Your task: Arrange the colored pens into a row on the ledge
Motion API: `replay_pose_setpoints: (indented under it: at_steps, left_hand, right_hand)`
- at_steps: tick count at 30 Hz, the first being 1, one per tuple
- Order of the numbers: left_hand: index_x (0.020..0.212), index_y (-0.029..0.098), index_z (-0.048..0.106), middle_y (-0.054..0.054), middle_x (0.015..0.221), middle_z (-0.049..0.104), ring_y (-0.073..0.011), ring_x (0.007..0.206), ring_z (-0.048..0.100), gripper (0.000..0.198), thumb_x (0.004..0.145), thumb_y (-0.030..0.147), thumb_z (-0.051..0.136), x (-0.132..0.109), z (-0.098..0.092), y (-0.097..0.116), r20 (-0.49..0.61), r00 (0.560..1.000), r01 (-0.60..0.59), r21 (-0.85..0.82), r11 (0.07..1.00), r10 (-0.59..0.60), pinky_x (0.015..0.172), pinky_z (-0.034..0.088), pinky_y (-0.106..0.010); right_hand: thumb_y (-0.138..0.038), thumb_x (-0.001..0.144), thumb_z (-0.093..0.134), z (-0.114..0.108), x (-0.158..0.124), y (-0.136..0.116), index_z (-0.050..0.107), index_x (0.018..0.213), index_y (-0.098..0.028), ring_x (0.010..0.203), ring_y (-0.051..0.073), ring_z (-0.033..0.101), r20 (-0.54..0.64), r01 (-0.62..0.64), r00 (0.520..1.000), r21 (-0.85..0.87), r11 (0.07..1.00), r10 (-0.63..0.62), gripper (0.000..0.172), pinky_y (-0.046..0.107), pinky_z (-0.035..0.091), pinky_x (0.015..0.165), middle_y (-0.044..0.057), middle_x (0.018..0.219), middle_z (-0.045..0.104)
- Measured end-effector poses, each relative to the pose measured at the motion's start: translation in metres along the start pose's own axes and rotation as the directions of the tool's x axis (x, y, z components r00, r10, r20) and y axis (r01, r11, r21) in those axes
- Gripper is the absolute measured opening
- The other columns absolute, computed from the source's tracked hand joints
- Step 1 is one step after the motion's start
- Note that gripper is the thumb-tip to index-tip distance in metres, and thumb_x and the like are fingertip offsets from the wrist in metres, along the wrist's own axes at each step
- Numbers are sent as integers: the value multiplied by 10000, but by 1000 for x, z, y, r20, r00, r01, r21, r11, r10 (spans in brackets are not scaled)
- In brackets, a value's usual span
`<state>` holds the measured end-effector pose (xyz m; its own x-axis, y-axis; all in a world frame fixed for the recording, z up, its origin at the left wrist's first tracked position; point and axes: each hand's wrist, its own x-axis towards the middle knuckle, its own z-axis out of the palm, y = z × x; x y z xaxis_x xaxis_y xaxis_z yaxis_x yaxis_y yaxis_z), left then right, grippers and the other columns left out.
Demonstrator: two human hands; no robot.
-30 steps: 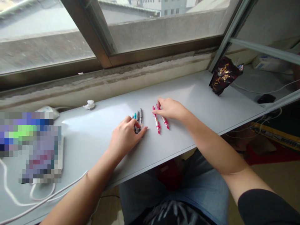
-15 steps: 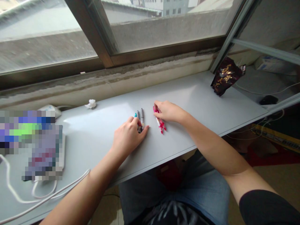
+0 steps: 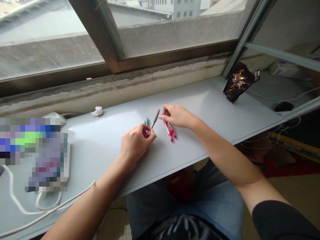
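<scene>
In the head view, the left hand (image 3: 137,140) pinches the grey pen (image 3: 156,116) between thumb and forefinger over the middle part of the bench (image 3: 200,100), and the long axis of this pen leans from these fingers toward the far edge and the right end, so that its upper end is just beside the right thumb. The right hand (image 3: 178,115) is curled over the upper ends of the red pens (image 3: 171,136), which point toward the near edge, but whether its fingers are pinching them I cannot tell.
</scene>
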<state>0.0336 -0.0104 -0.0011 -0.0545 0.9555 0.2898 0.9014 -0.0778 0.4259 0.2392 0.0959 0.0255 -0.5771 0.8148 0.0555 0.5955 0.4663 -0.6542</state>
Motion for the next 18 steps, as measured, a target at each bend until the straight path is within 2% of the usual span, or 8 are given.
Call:
replay_pose_setpoints:
  at_steps: [2,4,7,11,14,16,18]
  left_hand:
    - [847,220,654,19,670,675,-136,579,593,168,899,374,612,0,-1,-2,-27,999,-50,-126,991,47,624,458,-268]
    - [869,222,636,41,655,651,-114,537,565,166,927,370,584,-2,-2,-3,-16,994,-110,-198,974,109,603,469,-245]
    - [933,226,612,51,691,639,-102,544,567,133,976,339,558,-6,-5,-3,-12,965,-255,-289,923,263,598,482,-224]
    - [1136,220,610,39,773,645,-107,592,591,166,1067,314,491,-10,-7,-4,-59,930,-361,-311,879,362,628,507,-224]
    - [1296,216,603,10,862,691,-120,637,636,269,1078,369,561,-9,-8,-8,-99,910,-415,-220,883,402,647,531,-232]
    - [1271,213,651,-31,936,745,-144,713,695,276,1076,399,593,-7,-8,-11,-122,904,-426,-149,893,411,703,564,-249]
    - [1191,206,714,-68,989,790,-168,787,741,265,1102,390,545,-5,-10,-12,-142,898,-434,-119,893,417,761,584,-263]
  right_hand:
    - [-480,976,763,0,0,-3,638,857,-161,712,142,587,51,54,996,217,975,-67,363,266,410,682,30,786,683]
    - [-565,976,728,1,0,-6,575,730,-177,605,107,501,116,65,985,432,900,-127,485,253,361,596,-12,664,589]
    - [-523,1024,643,5,0,-8,413,584,-215,490,68,301,145,64,970,615,786,-193,584,255,234,509,-72,514,372]
    - [-263,989,589,7,0,-8,351,552,-234,463,60,219,178,-2,964,749,663,-199,498,256,180,476,-93,476,283]
    - [-253,997,553,9,3,-8,346,550,-241,439,61,208,164,-31,973,792,609,-164,493,256,166,451,-98,463,269]
    - [-283,1035,520,10,4,-8,347,553,-243,433,61,215,157,-25,973,798,602,-167,513,256,176,448,-96,460,280]
    - [-287,1056,493,10,4,-8,348,557,-244,430,60,217,171,-21,967,791,612,-188,521,254,185,449,-94,459,289]
